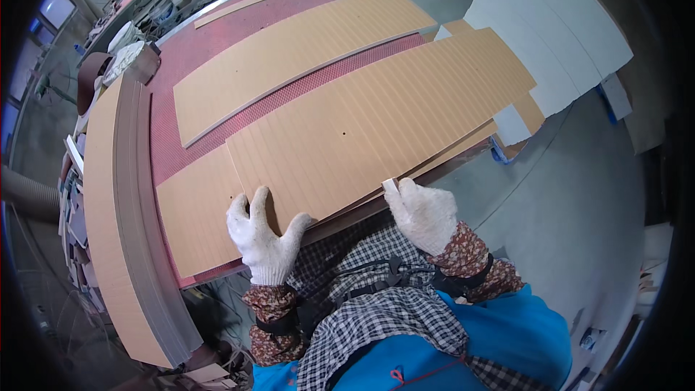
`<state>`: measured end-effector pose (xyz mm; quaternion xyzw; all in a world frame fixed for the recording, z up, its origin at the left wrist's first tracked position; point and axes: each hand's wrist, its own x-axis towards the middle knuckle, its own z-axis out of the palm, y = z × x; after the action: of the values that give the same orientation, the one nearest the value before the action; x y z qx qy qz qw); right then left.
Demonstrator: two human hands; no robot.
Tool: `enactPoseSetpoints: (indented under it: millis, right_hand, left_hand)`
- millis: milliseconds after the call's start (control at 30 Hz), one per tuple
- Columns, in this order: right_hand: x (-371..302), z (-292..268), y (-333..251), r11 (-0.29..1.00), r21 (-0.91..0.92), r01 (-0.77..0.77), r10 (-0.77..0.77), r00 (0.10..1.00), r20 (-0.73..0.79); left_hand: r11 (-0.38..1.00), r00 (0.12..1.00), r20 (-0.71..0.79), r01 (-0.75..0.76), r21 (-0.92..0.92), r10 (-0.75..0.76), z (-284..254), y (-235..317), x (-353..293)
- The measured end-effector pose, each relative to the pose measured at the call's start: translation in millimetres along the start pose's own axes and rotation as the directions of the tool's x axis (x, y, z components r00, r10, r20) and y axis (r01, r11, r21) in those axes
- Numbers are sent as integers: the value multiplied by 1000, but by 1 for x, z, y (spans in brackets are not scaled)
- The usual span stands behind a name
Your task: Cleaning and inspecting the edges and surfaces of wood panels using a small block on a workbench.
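Observation:
Both my hands wear white knit gloves. My left hand (264, 235) rests with spread fingers at the near edge of the wood-grain panels, its fingertips on the upper panel near that panel's left end. Between the fingers of my right hand (426, 213) is a small whitish piece (391, 185), held against the same near edge; its kind cannot be made out. The upper tan panel (369, 105) lies slightly askew over a lower panel (195, 213), which sticks out at the left. Each shows a small dark hole.
A separate tan panel (297, 54) lies farther back on the red textured tabletop (271, 100), with a narrow strip (242, 7) beyond it. Long boards (130, 232) are stacked along the left. White sheet material (543, 29) stands at the far right.

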<state>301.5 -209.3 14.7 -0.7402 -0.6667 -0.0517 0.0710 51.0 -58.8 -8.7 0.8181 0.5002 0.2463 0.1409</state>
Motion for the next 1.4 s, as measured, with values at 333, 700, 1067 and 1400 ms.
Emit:
enactPoseSetpoints:
  millis: [333,700,1067,1400]
  right_hand:
    - [15,-6,-12,989,47,-138,135,990,50]
    - [149,7,6,973,54,-224,217,970,109]
    - [280,15,22,989,-85,-125,146,939,312]
    - [175,6,8,965,25,-262,256,957,138]
  left_hand:
    - [999,998,-63,14,38,-12,4,5,10]
    - [998,990,-132,-53,36,57,4,3,10]
    - [999,994,-100,-41,23,43,0,4,9]
    - [998,993,-105,-55,9,56,-1,3,12]
